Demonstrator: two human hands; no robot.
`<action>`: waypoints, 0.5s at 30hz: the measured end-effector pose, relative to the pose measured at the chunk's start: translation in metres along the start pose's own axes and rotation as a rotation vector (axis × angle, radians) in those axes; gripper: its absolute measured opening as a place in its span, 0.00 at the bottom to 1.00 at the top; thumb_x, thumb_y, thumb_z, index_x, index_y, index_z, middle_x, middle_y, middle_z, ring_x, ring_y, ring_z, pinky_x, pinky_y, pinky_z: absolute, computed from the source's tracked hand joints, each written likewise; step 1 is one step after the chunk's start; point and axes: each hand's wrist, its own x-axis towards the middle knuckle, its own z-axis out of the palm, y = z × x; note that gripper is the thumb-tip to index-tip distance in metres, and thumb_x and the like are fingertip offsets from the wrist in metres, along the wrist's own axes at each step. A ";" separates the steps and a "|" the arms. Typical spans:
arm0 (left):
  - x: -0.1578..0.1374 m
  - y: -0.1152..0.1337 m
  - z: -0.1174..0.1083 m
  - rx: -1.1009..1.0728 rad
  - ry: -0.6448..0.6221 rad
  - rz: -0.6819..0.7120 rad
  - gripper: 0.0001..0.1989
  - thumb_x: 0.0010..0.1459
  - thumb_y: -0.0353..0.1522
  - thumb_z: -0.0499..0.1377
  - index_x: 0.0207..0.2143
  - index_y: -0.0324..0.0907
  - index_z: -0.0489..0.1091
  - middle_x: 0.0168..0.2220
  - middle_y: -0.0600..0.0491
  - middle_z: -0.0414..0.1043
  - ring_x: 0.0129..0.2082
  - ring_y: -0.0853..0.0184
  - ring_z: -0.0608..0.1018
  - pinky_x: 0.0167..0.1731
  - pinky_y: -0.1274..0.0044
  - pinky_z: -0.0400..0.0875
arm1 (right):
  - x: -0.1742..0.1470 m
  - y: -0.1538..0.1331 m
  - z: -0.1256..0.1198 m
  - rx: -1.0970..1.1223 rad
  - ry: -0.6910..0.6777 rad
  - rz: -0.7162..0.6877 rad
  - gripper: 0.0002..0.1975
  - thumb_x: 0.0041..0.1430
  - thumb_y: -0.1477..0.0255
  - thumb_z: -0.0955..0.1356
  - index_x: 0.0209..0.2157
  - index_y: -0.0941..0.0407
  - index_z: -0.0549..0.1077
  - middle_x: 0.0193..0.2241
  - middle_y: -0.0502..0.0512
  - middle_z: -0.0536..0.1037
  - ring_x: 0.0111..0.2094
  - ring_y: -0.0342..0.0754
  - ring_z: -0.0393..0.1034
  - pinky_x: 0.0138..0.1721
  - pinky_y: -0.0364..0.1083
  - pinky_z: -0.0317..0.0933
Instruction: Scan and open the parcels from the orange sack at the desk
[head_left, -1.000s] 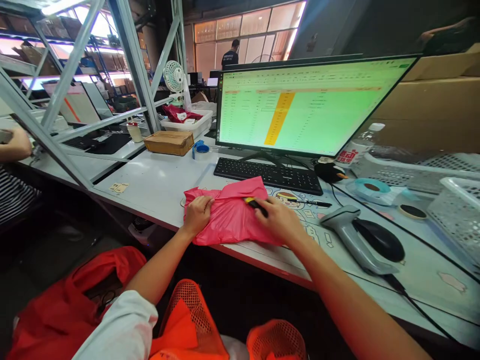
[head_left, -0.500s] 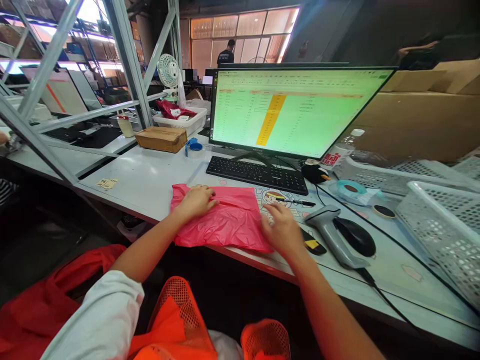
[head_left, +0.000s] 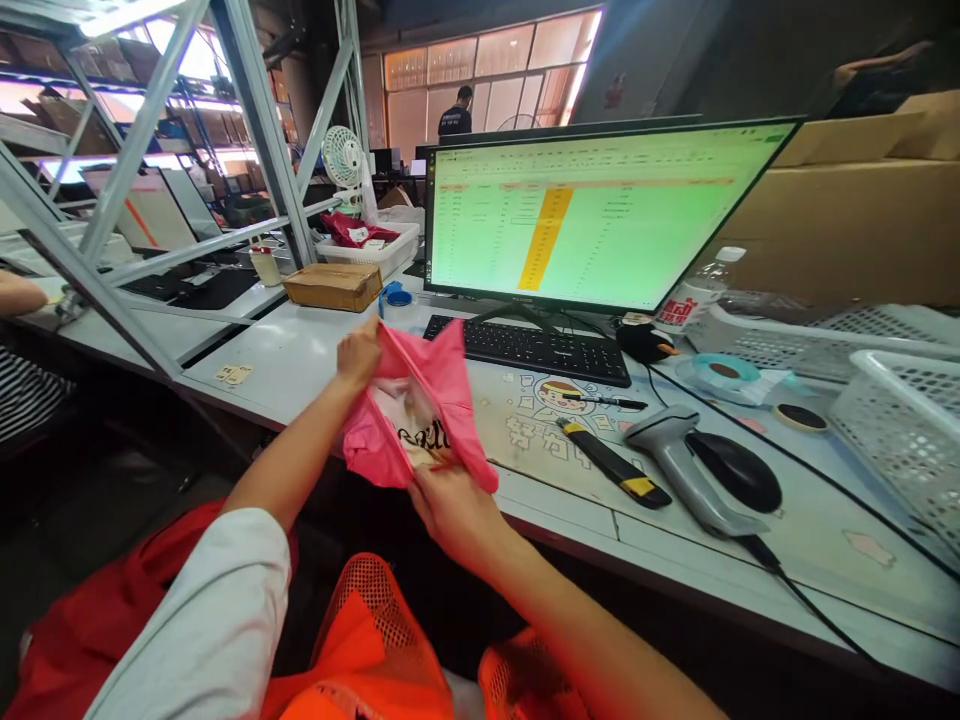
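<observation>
A pink plastic mailing bag (head_left: 457,400) is held up at the table's front edge, its mouth spread apart. My left hand (head_left: 360,355) is closed on the bag's upper left edge. Inside shows something white with dark lettering (head_left: 420,425), which looks soft like cloth. My right hand (head_left: 457,515) is at the lower side of the mouth, its fingers reaching into the bag against the white thing. Those fingertips are hidden, so their grip does not show.
Right of the bag lie a box cutter (head_left: 615,465), a pen (head_left: 604,401), a grey barcode scanner (head_left: 690,470) and a black mouse (head_left: 735,470). Behind are a keyboard (head_left: 540,350) and monitor (head_left: 600,220). A cardboard box (head_left: 334,287) sits left; a white basket (head_left: 907,430) stands right.
The bag lay flat under my hands; now it is lifted, tilted and opened, showing the white contents. My right hand moved left from the bag's right edge into its mouth, uncovering the box cutter.
</observation>
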 end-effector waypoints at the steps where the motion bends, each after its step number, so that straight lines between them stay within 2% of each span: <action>1: 0.005 -0.013 -0.001 0.044 -0.030 -0.027 0.17 0.75 0.28 0.44 0.56 0.39 0.68 0.48 0.41 0.77 0.44 0.58 0.79 0.47 0.71 0.66 | -0.017 0.001 -0.001 0.005 0.009 -0.063 0.10 0.72 0.71 0.63 0.35 0.55 0.73 0.32 0.58 0.79 0.35 0.53 0.75 0.39 0.48 0.62; 4: 0.010 -0.038 0.006 0.091 -0.119 -0.068 0.17 0.73 0.25 0.45 0.57 0.36 0.67 0.47 0.39 0.77 0.45 0.57 0.79 0.49 0.68 0.67 | -0.056 0.012 0.000 0.016 0.026 -0.167 0.10 0.70 0.74 0.62 0.35 0.55 0.73 0.29 0.56 0.79 0.31 0.51 0.74 0.36 0.48 0.60; 6: 0.008 -0.039 0.014 0.083 -0.187 -0.047 0.15 0.71 0.26 0.49 0.53 0.36 0.72 0.42 0.39 0.78 0.44 0.54 0.80 0.48 0.67 0.69 | -0.071 0.023 0.003 0.037 0.005 -0.120 0.11 0.69 0.75 0.63 0.32 0.55 0.73 0.27 0.55 0.78 0.30 0.51 0.73 0.34 0.48 0.61; 8: 0.004 -0.030 0.016 0.063 -0.251 0.018 0.12 0.68 0.30 0.55 0.48 0.38 0.75 0.41 0.39 0.78 0.44 0.51 0.80 0.47 0.66 0.70 | -0.080 0.034 0.003 0.109 -0.005 -0.046 0.11 0.70 0.72 0.64 0.31 0.55 0.74 0.29 0.55 0.79 0.31 0.51 0.74 0.34 0.48 0.63; 10: 0.000 -0.016 0.009 0.033 -0.267 0.122 0.14 0.65 0.33 0.61 0.52 0.41 0.76 0.48 0.40 0.77 0.51 0.50 0.78 0.53 0.66 0.69 | -0.087 0.041 -0.005 0.221 0.029 0.006 0.11 0.71 0.67 0.65 0.39 0.55 0.78 0.36 0.58 0.81 0.37 0.53 0.76 0.39 0.49 0.68; 12: -0.007 0.002 -0.004 -0.017 -0.222 0.306 0.21 0.63 0.35 0.63 0.58 0.44 0.72 0.57 0.42 0.73 0.60 0.50 0.72 0.60 0.64 0.64 | -0.089 0.047 -0.020 0.321 0.113 0.028 0.14 0.72 0.64 0.64 0.50 0.54 0.78 0.45 0.61 0.81 0.45 0.54 0.77 0.46 0.51 0.71; 14: -0.018 0.022 -0.016 -0.090 -0.232 0.504 0.22 0.64 0.37 0.62 0.59 0.43 0.71 0.57 0.43 0.73 0.59 0.51 0.72 0.62 0.65 0.62 | -0.080 0.056 -0.040 0.369 0.240 0.050 0.17 0.73 0.62 0.63 0.54 0.53 0.77 0.49 0.62 0.81 0.50 0.56 0.76 0.52 0.54 0.70; 15: -0.023 0.033 -0.019 -0.114 -0.299 0.559 0.19 0.65 0.38 0.60 0.57 0.42 0.72 0.54 0.43 0.75 0.56 0.53 0.74 0.59 0.65 0.65 | -0.070 0.062 -0.049 0.377 0.300 0.071 0.17 0.72 0.62 0.63 0.53 0.52 0.78 0.49 0.62 0.81 0.51 0.56 0.76 0.54 0.55 0.69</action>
